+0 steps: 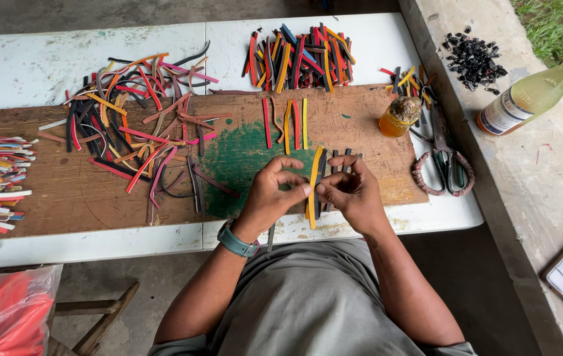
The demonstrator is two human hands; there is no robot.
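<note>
Both hands meet over the wooden board (pixel 64 191), left hand (pixel 269 194) and right hand (pixel 351 191) pinching a yellow and black strip (pixel 315 173) between fingertips, probably pressing layers flush. Glue jar (pixel 399 116) and scissors (pixel 445 161) sit just past the right fingers.

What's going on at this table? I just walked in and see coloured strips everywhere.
A person holds a few yellow and dark strips together between the left hand and right hand, over a wooden board. Loose strips lie on the board, a sorted pile behind it. Scissors and a small jar sit to the right.
</note>
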